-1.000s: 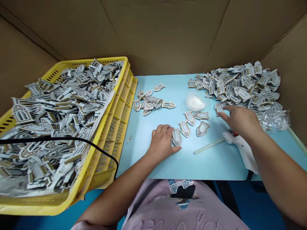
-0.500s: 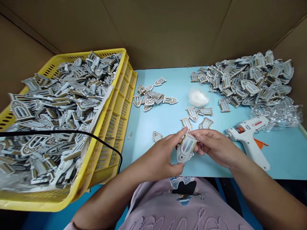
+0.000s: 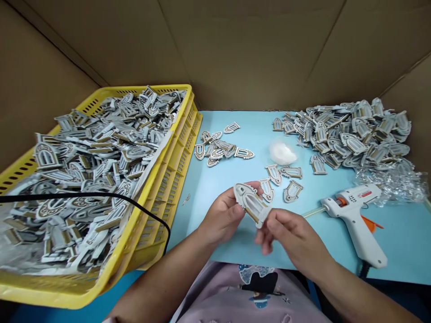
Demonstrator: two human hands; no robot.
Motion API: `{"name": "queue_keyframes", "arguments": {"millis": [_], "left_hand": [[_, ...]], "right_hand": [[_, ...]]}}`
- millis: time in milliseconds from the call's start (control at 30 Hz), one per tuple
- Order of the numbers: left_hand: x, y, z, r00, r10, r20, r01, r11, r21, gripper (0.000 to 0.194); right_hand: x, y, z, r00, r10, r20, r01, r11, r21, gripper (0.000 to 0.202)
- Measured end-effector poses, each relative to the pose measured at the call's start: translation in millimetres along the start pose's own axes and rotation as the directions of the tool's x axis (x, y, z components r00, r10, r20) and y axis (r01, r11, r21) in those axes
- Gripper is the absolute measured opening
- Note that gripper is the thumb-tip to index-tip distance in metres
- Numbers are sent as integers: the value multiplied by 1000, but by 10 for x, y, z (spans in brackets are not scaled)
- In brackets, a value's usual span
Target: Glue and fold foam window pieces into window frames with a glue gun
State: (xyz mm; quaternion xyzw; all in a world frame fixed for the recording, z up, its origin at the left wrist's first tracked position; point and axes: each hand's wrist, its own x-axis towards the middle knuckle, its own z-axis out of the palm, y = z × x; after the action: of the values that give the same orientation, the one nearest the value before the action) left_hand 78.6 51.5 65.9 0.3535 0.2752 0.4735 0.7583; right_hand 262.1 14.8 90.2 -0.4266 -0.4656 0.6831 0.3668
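arched piece (image 3: 252, 204) between four and five o'clock of view centre; our left hand (image 3: 222, 219) grasps its side, our right hand (image 3: 292, 235) pinches its flat base. we judge it light, stiff, slightly slick, thin bars snappable; we'd hold solid outer edges.
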Motion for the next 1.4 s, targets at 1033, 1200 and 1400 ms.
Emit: {"name": "queue_keyframes", "arguments": {"millis": [1033,1200,1400], "left_hand": [[10,27,-12,966,-189,174,199,979,-39,66],[-7,52,-18,957,-202,206,229,966,-117,59],[-16,56,0,957,-194,214,204,979,-24,70]], "right_hand": [[47,-548,-159,748,-601,282,579,382,-720,12],[-121,-680,-197,801,-573,174,534,552,-640,14],[-43,-549,-90,704,-664,252,539,269,-798,18]]}}
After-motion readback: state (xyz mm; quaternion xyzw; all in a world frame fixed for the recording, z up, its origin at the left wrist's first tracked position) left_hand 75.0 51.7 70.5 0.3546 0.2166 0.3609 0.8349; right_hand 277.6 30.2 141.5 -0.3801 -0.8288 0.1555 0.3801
